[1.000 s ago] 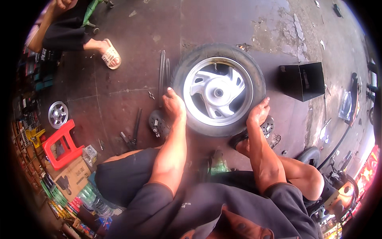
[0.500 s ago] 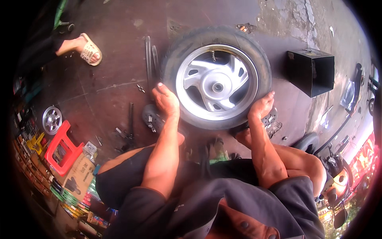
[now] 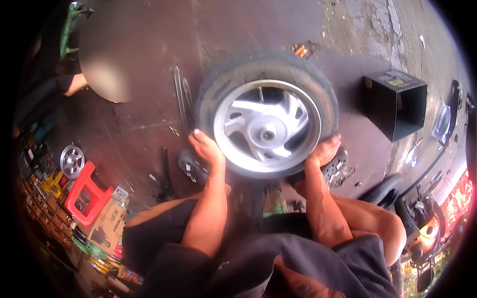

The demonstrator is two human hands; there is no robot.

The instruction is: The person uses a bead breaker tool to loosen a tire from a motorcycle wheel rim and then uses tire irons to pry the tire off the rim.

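head view: the scooter wheel (image 3: 268,116), black tyre on a silver rim, lies on the dark floor (image 3: 149,99) before the person's knees. the left hand (image 3: 206,149) grips its lower left edge, fingers (image 3: 198,135) curled over the tyre; the right hand (image 3: 324,151) clasps the lower right edge, fingers wrapped around it. a black box (image 3: 397,104) sits well right, a red stool (image 3: 84,193) far left.

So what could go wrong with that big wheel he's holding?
The wheel is gripped only at its lower edge by the left hand and right hand, so it might slip or tip. Fingers could get pinched between the tyre and the floor. The long metal tools lying close beside it could catch the tyre or get knocked.
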